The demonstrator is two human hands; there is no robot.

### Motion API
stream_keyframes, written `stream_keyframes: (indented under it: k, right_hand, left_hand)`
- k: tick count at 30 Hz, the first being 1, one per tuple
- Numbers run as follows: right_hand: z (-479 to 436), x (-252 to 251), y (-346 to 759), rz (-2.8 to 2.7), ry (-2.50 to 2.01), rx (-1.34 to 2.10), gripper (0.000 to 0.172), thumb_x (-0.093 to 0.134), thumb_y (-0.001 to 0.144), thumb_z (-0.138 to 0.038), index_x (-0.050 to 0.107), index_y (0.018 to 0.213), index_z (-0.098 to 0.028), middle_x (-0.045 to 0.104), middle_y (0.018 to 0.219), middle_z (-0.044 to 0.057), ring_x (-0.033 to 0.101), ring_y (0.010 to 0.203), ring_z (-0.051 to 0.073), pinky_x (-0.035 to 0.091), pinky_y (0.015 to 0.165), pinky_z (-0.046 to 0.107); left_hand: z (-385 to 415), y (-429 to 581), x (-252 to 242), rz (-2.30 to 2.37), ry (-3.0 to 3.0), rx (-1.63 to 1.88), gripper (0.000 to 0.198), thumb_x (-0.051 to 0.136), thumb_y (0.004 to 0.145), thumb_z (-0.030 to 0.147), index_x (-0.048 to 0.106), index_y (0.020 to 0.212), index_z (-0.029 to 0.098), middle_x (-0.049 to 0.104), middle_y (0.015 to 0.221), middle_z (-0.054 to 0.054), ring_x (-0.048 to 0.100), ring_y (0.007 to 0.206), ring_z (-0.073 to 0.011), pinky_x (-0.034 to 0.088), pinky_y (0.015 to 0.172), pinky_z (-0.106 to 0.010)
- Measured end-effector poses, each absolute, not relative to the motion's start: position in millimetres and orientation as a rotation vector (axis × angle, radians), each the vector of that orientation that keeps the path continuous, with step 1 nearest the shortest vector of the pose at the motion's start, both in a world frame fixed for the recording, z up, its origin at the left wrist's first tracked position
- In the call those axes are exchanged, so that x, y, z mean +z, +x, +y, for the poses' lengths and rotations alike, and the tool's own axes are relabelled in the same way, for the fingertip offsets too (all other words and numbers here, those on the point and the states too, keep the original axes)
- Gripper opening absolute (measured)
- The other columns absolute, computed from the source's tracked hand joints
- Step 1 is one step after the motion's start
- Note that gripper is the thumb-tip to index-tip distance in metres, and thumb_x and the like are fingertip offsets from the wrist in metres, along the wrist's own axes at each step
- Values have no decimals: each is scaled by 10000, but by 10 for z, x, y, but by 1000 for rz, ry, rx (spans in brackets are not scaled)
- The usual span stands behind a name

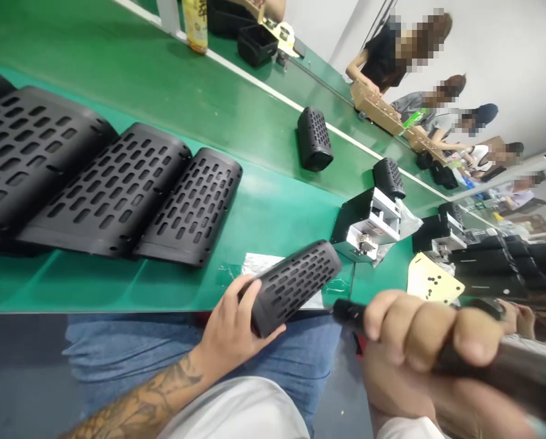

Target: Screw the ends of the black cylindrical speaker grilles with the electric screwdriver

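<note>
My left hand (pixel 230 326) is wrapped round the near end of a black perforated shell (pixel 294 283), holding it over my lap at the front edge of the green table (pixel 264 213). Close to the camera, my right hand (pixel 426 335) grips a dark tool handle (pixel 506 366); its black tip (pixel 343 311) sits just right of the shell's lower end. Whether the tip touches the shell is unclear.
Several more perforated shells (pixel 113 186) lie overlapped at the left. Single black shells (pixel 314 139) sit along the belt. A black-and-white fixture (pixel 367 225), a cream plate with holes (pixel 432 281) and a bottle (pixel 195 24) stand nearby. Other people work far right.
</note>
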State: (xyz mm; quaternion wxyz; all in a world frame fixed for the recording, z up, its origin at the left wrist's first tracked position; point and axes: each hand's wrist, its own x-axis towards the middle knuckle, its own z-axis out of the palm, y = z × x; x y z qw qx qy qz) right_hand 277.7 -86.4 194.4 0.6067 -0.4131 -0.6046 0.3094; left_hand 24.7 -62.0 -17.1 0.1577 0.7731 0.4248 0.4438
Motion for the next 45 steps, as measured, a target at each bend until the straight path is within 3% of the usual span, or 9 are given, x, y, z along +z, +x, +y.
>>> stream_keyframes:
  k: [5, 9, 12, 14, 17, 19, 22, 33, 45]
  right_hand:
    - [-164, 1817, 3644, -1116, -982, 177, 427, 1035, 882, -574, 723, 1008, -310, 616, 608, -124, 566, 413, 132, 611, 523, 331]
    - [314, 1528, 4113, -1077, -1086, 86, 562, 991, 881, -709, 637, 970, -281, 628, 600, -124, 620, 450, 140, 604, 528, 315]
    - [420, 1356, 4246, -1103, -1132, 117, 575, 946, 905, -755, 600, 948, -297, 596, 560, -133, 599, 420, 148, 587, 515, 323]
    - [419, 1292, 4268, -1095, -1153, 167, 562, 947, 909, -743, 609, 929, -294, 605, 554, -122, 618, 424, 161, 600, 531, 341]
    - [376, 1275, 4258, -1061, -1162, 200, 558, 957, 899, -733, 633, 909, -279, 641, 570, -98, 646, 448, 177, 614, 552, 362]
    - [316, 1319, 4232, -1063, -1168, 216, 560, 954, 900, -739, 651, 911, -269, 647, 578, -94, 650, 465, 174, 624, 566, 364]
    - [114, 1464, 4142, -1059, -1112, 249, 581, 978, 876, -750, 662, 943, -268, 621, 582, -117, 612, 452, 146, 620, 546, 338]
    - [-706, 1662, 3348, -1292, -682, 571, 347, 938, 1019, -566, 732, 1021, -287, 663, 612, -104, 571, 387, 124, 595, 474, 288]
    - [-536, 1489, 3192, -1319, -796, 687, 416, 984, 987, -480, 623, 918, -284, 639, 577, -114, 571, 397, 119, 610, 501, 294]
  left_hand:
    - [-1337, 350, -335, 1187, 2323, 1232, 1411, 953, 833, 499, 159, 1992, 373, 446, 1931, -229, 797, 1397, -557, 792, 1010, -786]
    - [-1368, 384, -242, 728, 2448, 1076, 1344, 776, 799, 327, 166, 1994, 410, 678, 1793, -158, 868, 1325, -510, 851, 915, -672]
    - [-961, 484, 98, 460, 2654, 931, 1273, 713, 845, 138, 228, 1978, 460, 760, 1720, -64, 865, 1391, -384, 814, 1115, -580]
    - [-582, 605, 401, 358, 2809, 718, 1125, 743, 870, 90, 452, 1886, 476, 649, 1843, -24, 737, 1600, -380, 637, 1369, -653]
    - [-90, 809, 761, 359, 2839, 478, 999, 1007, 804, 314, 662, 1738, 249, 700, 1747, -208, 654, 1624, -534, 425, 1454, -789]
    - [91, 903, 869, 523, 2823, 430, 1078, 1106, 733, 484, 713, 1672, 128, 783, 1512, -292, 717, 1439, -584, 474, 1357, -803]
    - [176, 922, 887, 881, 2807, 400, 1104, 1105, 766, 517, 697, 1681, 52, 778, 1306, -308, 734, 1239, -562, 548, 1180, -723]
    - [207, 791, 923, 1048, 2757, 231, 1100, 1020, 863, 512, 567, 1819, 211, 731, 1354, -231, 723, 1162, -473, 491, 1024, -534]
    - [142, 883, 1240, 1118, 2779, -197, 1111, 888, 1019, 596, 378, 1926, 206, 686, 1530, -269, 711, 1300, -461, 457, 992, -509]
